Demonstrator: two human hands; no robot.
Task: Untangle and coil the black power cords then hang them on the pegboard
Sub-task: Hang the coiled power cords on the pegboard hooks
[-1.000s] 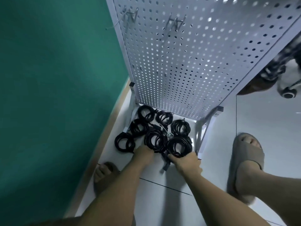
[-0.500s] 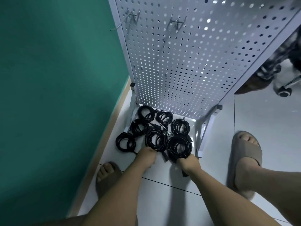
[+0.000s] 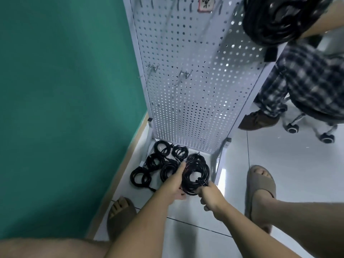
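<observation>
Grip: right hand (image 3: 209, 195) curled round cord coil (image 3: 195, 173) | left hand (image 3: 174, 182) clasping its side

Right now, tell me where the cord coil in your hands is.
In the head view the coil is low and central, gripped between the left hand and right hand, at the foot of the pegboard, right of the floor coils.

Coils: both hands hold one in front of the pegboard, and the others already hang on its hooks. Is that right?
Not quite. The head view shows the left hand and right hand holding one coil in front of the pegboard, but the others lie on the floor at its foot, not on its hooks.
</observation>
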